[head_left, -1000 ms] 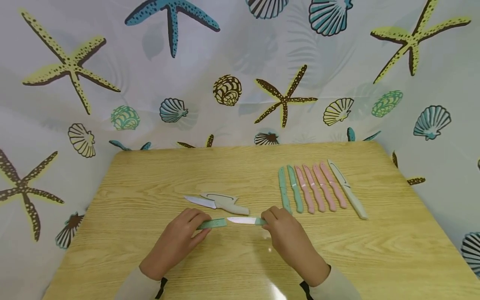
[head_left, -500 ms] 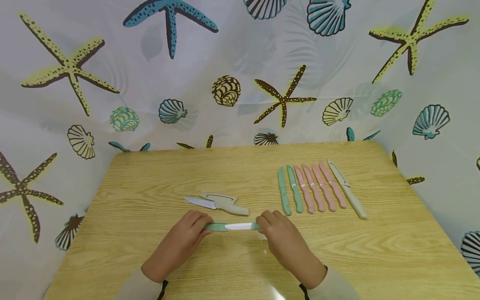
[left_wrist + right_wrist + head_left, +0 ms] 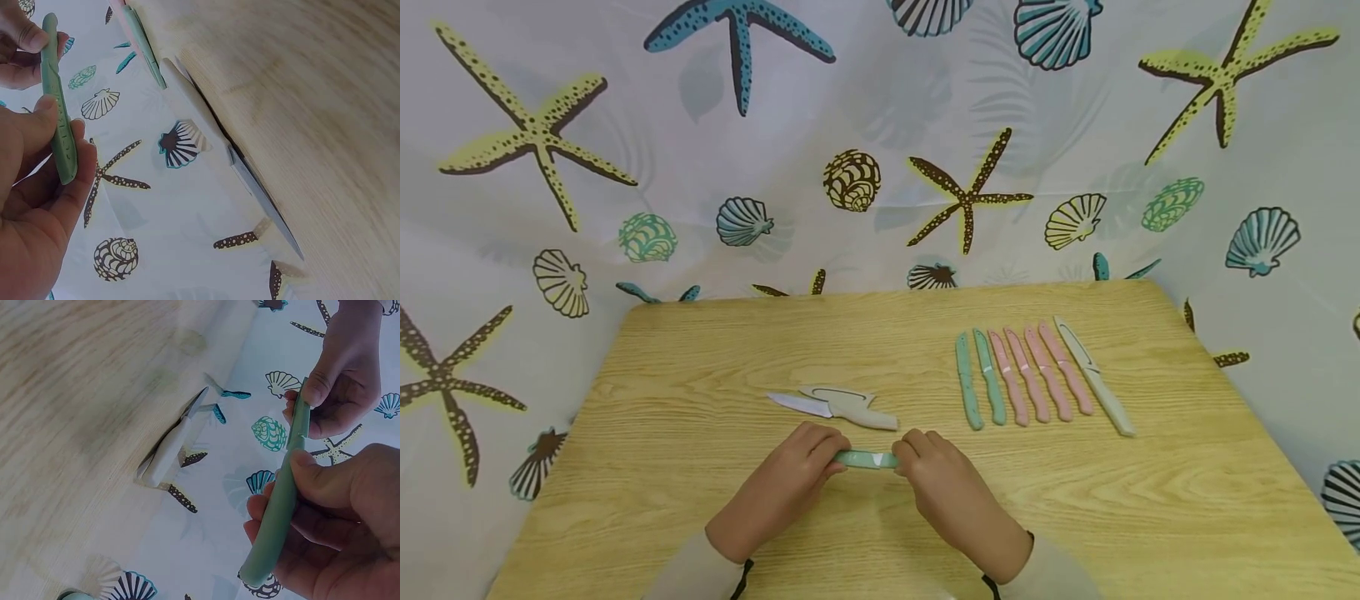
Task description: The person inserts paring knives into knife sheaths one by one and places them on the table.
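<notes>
In the head view my left hand point(image 3: 790, 477) grips a green blade sheath point(image 3: 857, 459), thumb and fingers pinching it from both sides. My right hand point(image 3: 946, 493) holds the green handle of a paring knife point(image 3: 278, 519). Most of the blade lies inside the sheath; a short pale strip shows between sheath and handle in the head view. Both wrist views show the two parts in one line. Just beyond the hands, a beige-handled knife point(image 3: 867, 417) with a bare blade lies on the table, partly over its beige sheath point(image 3: 835, 392).
To the right on the wooden table point(image 3: 700, 350) is a row of sheathed knives: two green knives point(image 3: 989, 377), several pink knives point(image 3: 1028, 375), and a longer beige knife point(image 3: 1096, 379) at the end. A cloth point(image 3: 880, 108) printed with shells and starfish surrounds the table.
The hands have come together. The bare blade, at first apart from the sheath, has slid into it until only a short strip shows. The knives on the table have not moved.
</notes>
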Action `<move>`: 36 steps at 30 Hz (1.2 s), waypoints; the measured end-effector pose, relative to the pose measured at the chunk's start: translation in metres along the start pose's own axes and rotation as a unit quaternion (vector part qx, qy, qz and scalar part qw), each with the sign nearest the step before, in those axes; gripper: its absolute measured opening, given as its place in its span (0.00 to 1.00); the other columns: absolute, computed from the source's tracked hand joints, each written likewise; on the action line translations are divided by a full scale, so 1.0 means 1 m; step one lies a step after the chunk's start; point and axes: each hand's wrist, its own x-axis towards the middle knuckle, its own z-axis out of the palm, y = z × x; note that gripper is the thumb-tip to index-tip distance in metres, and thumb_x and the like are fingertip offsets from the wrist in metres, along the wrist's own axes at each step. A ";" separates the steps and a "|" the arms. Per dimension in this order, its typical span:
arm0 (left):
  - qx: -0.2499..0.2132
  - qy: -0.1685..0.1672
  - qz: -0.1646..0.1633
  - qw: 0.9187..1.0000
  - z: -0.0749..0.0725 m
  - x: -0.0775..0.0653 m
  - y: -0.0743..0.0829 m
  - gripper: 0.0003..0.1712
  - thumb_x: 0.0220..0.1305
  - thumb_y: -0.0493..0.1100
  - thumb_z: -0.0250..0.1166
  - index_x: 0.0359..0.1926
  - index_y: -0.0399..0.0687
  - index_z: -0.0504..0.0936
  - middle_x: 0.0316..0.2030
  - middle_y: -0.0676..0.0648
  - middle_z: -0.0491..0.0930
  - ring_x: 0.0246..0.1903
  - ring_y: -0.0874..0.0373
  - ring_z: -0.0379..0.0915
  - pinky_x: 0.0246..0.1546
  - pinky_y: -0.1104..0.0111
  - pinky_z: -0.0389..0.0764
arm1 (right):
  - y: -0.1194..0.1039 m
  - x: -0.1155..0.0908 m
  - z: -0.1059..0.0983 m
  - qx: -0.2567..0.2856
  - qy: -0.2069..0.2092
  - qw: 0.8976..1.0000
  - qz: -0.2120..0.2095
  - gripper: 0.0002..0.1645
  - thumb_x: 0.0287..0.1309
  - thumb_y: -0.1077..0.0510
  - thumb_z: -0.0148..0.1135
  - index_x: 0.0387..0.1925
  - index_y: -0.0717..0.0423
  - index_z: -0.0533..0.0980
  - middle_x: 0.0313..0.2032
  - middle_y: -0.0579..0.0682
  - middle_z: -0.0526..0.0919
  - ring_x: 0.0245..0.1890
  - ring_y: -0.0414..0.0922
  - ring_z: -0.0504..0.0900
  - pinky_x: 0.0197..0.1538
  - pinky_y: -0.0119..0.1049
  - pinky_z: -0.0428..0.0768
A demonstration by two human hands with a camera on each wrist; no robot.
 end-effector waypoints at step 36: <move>0.022 -0.035 -0.094 0.995 0.004 -0.014 -0.014 0.08 0.56 0.42 0.67 0.39 0.49 0.82 0.37 0.54 0.79 0.38 0.61 0.74 0.35 0.64 0.77 | 0.215 -0.080 -0.032 0.126 -0.038 0.911 0.390 0.23 0.63 0.53 0.55 0.42 0.73 0.75 0.35 0.63 0.79 0.32 0.55 0.78 0.33 0.49 0.77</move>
